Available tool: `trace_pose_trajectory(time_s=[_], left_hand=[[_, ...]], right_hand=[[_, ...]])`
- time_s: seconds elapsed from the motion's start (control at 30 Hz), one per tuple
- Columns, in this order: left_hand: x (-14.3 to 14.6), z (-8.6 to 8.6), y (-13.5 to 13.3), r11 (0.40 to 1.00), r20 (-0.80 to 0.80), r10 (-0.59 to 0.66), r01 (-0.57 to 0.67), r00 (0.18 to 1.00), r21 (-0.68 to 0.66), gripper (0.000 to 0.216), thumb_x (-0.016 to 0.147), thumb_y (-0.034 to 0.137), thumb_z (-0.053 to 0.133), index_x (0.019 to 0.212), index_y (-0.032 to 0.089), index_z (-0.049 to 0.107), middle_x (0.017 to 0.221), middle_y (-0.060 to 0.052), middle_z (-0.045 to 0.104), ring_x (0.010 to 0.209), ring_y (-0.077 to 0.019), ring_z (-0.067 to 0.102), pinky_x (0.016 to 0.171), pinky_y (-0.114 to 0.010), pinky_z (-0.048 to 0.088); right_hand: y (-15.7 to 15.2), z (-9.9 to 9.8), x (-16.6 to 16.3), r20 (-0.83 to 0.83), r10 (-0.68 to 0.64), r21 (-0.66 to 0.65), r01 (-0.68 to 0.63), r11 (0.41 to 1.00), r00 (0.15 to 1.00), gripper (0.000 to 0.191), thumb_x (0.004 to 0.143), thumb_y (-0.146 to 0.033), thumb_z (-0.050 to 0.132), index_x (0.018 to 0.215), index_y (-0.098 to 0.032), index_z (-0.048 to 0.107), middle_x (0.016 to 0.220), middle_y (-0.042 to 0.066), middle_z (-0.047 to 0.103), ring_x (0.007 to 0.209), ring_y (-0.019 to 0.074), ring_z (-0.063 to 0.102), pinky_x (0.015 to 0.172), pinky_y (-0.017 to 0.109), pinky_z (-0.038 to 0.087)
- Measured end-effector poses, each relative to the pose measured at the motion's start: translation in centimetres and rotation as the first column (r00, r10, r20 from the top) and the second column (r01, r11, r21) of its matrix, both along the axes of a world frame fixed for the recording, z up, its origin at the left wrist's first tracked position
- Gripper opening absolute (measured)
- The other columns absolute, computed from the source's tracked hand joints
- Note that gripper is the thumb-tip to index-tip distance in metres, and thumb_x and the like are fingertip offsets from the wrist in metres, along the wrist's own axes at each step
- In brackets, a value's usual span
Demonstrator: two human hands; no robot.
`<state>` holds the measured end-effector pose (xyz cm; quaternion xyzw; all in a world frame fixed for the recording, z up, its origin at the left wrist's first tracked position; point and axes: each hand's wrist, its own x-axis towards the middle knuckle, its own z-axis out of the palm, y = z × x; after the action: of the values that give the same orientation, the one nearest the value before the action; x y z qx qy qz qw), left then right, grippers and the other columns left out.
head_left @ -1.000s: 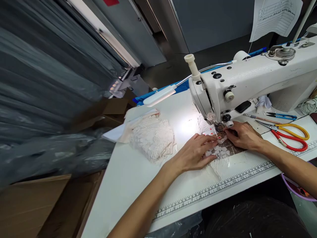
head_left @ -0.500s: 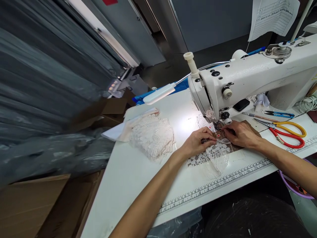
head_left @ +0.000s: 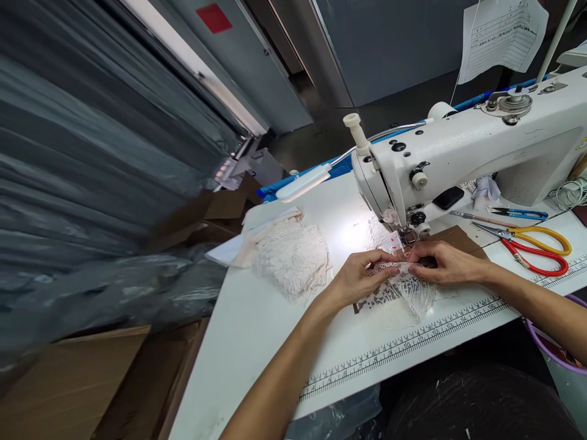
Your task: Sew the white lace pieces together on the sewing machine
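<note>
White lace fabric (head_left: 413,294) lies on the table in front of the sewing machine (head_left: 440,162), partly over a brown sheet (head_left: 461,241). My left hand (head_left: 360,278) pinches the lace from the left, thumb and fingers closed on its edge. From the right, my right hand (head_left: 443,261) also grips the lace, its thumb close to the left thumb. Both hands are just below the presser foot (head_left: 406,234). Part of the lace runs back past the needle area, near small red marks. Fingertips partly hide the edge being held.
A stack of cream lace pieces (head_left: 293,256) lies left on the white table (head_left: 257,342). Scissors (head_left: 534,239), blue thread snips (head_left: 520,213) and a black phone-like object (head_left: 448,197) are at the right. A printed ruler (head_left: 413,345) follows the front edge. Cardboard boxes (head_left: 73,379) stand left.
My hands have drawn slightly nearer the front edge and closer together, lifting a lace edge between them. The right hand has left the presser foot. The view has shifted a little.
</note>
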<state>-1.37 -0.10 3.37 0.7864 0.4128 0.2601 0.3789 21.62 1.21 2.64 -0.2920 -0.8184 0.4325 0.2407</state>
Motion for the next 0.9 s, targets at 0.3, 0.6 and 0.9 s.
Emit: trace_pose_trajectory(time_s=[0.3,0.6,0.9], left_hand=[[-0.6,2.1,1.1,0.967,0.080,0.074,-0.052,0.994,-0.248,0.042,0.085,0.058,0.061,0.088,0.016,0.061,0.065,0.001,0.056,0.052,-0.0088,0.047,0.045,-0.020,0.037],[0.6,0.4,3.3,0.872,-0.456,0.281,-0.027,0.845,0.488,0.029,0.088,0.044,0.063,0.092,0.015,0.063,0.089,-0.008,0.067,0.071,-0.0202,0.062,0.059,-0.032,0.050],[-0.3,-0.9,-1.2,0.618,-0.441,-0.106,0.406,0.891,0.673,0.013,0.095,0.019,0.050,0.091,0.014,0.062,0.091,-0.007,0.069,0.077,-0.0160,0.065,0.067,-0.030,0.056]], right_hand=[[-0.6,-0.1,-1.4,-0.123,-0.035,-0.505,-0.033,0.863,0.992,0.011,0.092,-0.027,0.056,0.090,-0.017,0.051,0.068,-0.003,0.054,0.054,0.0076,0.051,0.049,0.020,0.043],[-0.8,1.8,-0.8,0.323,-0.025,-0.501,0.193,0.844,0.946,0.030,0.094,-0.042,0.055,0.080,-0.015,0.058,0.064,0.004,0.066,0.049,0.0118,0.059,0.048,0.023,0.043],[2.3,0.5,-0.4,0.549,-0.126,0.435,-0.154,0.887,0.827,0.036,0.096,-0.025,0.043,0.126,-0.026,0.063,0.117,0.011,0.065,0.085,0.0209,0.061,0.058,0.028,0.034]])
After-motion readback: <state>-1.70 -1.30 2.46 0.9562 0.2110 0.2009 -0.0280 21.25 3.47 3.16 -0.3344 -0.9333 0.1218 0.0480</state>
